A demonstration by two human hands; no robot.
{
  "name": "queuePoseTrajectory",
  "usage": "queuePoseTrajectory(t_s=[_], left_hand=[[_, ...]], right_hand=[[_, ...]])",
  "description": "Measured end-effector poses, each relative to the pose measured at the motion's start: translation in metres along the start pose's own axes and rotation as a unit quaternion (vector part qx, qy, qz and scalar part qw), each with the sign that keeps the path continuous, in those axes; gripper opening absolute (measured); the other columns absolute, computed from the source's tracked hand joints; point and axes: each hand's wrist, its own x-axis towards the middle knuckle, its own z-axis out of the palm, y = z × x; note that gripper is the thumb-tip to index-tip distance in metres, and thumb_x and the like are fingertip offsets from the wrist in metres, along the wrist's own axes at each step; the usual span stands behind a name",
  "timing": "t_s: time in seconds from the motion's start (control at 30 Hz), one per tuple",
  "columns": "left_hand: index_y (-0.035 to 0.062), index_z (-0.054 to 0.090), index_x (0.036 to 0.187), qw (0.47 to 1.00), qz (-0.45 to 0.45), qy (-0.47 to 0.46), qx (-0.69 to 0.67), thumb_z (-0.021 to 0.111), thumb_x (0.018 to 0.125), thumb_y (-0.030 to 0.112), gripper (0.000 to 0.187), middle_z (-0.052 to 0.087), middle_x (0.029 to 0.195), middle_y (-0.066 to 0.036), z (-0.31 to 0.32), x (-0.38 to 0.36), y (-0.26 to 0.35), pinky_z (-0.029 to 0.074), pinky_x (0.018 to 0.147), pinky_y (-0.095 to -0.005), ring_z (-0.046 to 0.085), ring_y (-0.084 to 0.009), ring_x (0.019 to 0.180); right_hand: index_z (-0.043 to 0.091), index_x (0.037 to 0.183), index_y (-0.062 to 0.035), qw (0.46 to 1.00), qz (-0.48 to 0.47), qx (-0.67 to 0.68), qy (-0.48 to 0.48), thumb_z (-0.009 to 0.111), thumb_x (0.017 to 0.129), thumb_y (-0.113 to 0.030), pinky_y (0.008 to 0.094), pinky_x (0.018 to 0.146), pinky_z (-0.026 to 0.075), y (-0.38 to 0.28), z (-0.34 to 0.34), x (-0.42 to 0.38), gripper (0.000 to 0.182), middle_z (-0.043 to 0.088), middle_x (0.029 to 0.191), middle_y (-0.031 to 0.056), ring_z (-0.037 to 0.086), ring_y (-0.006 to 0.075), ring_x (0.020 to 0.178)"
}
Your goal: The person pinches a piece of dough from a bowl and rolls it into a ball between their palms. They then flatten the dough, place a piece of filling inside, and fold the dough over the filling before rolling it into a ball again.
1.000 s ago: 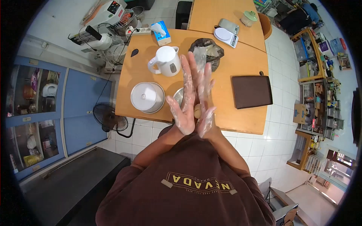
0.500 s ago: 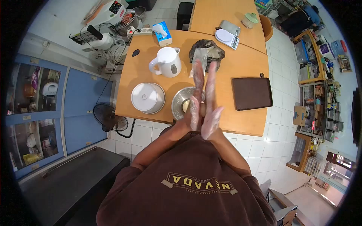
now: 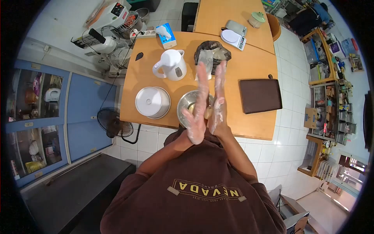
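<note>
My left hand (image 3: pixel 198 111) and my right hand (image 3: pixel 219 103) are raised over the near edge of the table, palms facing and fingers stretched out. Whitish, sticky-looking residue coats both. A small pale dough ball (image 3: pixel 209 113) shows between the palms, pressed from both sides and partly hidden. Beneath the hands stands a metal bowl (image 3: pixel 182 104) holding some pale dough (image 3: pixel 191 107), mostly covered by my left hand. Just beyond my fingertips lies a clear plastic bag (image 3: pixel 206 58), against a black plastic bag (image 3: pixel 201 50).
Left of the bowl is a white lidded container (image 3: pixel 150 102), with a white electric kettle (image 3: pixel 173 66) behind it. A dark baking tray (image 3: pixel 261 96) lies at the right. Farther back are a kitchen scale (image 3: pixel 233 39) and a tissue box (image 3: pixel 166 37). A person (image 3: pixel 309 19) is at the far right.
My two hands have slid against each other and turned slightly. The left has come nearer my body, its thumb now out to the left. The dough ball between the palms has become visible.
</note>
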Motion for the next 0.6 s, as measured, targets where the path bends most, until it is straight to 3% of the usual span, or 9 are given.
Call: queuePoseTrajectory(t_s=[0.1,0.17,0.27,0.33,0.4,0.47,0.5,0.6], left_hand=[[0.0109,-0.004,0.167,0.996,-0.032,0.047,-0.075,0.005,0.094,0.084,0.104,-0.006,0.175,-0.005,-0.006,0.011,0.006,0.008,0.126,-0.0567,-0.002,-0.0286,0.161],[0.0134,-0.005,0.167,0.999,-0.047,0.024,-0.001,0.007,0.096,0.082,0.1,-0.007,0.175,-0.005,-0.008,0.003,-0.003,0.01,0.125,-0.0579,-0.002,-0.0282,0.161],[0.0145,-0.007,0.167,0.999,0.032,0.006,-0.024,0.009,0.097,0.081,0.098,-0.008,0.175,-0.004,-0.011,-0.01,-0.045,0.011,0.125,-0.0586,-0.002,-0.0278,0.161],[0.0144,-0.006,0.167,1.0,-0.01,-0.008,0.022,0.008,0.097,0.081,0.097,-0.008,0.175,-0.005,0.0,-0.006,-0.021,0.01,0.126,-0.058,-0.002,-0.0281,0.161],[0.0167,-0.005,0.167,0.998,0.008,0.004,-0.059,0.007,0.098,0.08,0.095,-0.006,0.175,-0.004,0.0,0.001,-0.019,0.007,0.127,-0.0552,0.0,-0.0277,0.161],[0.0184,-0.004,0.168,0.99,-0.048,0.057,-0.123,0.008,0.097,0.08,0.094,-0.005,0.175,-0.003,-0.001,0.011,0.007,0.007,0.127,-0.0544,0.002,-0.0273,0.161],[0.0208,-0.002,0.168,0.989,-0.088,0.084,-0.089,0.009,0.097,0.081,0.094,-0.004,0.175,0.0,-0.008,0.014,0.007,0.008,0.127,-0.0551,0.004,-0.0269,0.161],[0.0203,-0.001,0.168,0.977,-0.16,0.064,-0.126,0.011,0.097,0.082,0.095,-0.004,0.175,0.0,-0.025,-0.003,-0.028,0.009,0.128,-0.0555,0.004,-0.0276,0.161]], right_hand=[[0.009,0.164,0.0026,0.999,-0.014,-0.04,-0.023,0.016,0.108,-0.058,0.0498,0.125,-0.008,0.005,0.004,-0.011,0.083,0.0,0.172,0.0252,-0.002,0.0393,0.16],[0.009,0.164,0.0036,0.998,0.027,-0.03,-0.046,0.017,0.108,-0.058,0.0511,0.125,-0.007,-0.006,0.003,-0.014,0.083,0.002,0.171,0.0266,0.001,0.0401,0.16],[0.008,0.164,0.002,1.0,-0.005,-0.026,-0.006,0.015,0.107,-0.06,0.05,0.126,-0.004,-0.006,-0.005,0.002,0.085,0.002,0.172,0.0243,0.002,0.0395,0.16],[0.006,0.165,-0.0015,1.0,0.007,-0.012,0.026,0.011,0.106,-0.065,0.0486,0.127,0.0,-0.011,-0.004,0.012,0.087,0.001,0.173,0.0205,0.005,0.0381,0.16],[0.009,0.164,0.0023,0.999,0.016,-0.031,0.01,0.015,0.108,-0.059,0.0485,0.127,-0.002,-0.003,-0.004,0.004,0.083,0.003,0.172,0.0234,0.003,0.0384,0.16],[0.011,0.163,0.0045,0.998,0.001,-0.055,-0.022,0.017,0.11,-0.055,0.0483,0.127,-0.003,0.009,0.0,-0.008,0.08,0.004,0.172,0.0252,0.003,0.0392,0.16],[0.011,0.163,0.0047,0.996,-0.015,-0.07,-0.044,0.017,0.11,-0.054,0.0482,0.127,-0.002,0.014,0.004,-0.02,0.079,0.005,0.171,0.0256,0.004,0.0398,0.159],[0.011,0.163,0.0057,0.998,-0.006,-0.044,-0.04,0.018,0.111,-0.05,0.0488,0.127,0.0,-0.011,0.007,-0.016,0.077,0.009,0.171,0.027,0.006,0.0432,0.159]])
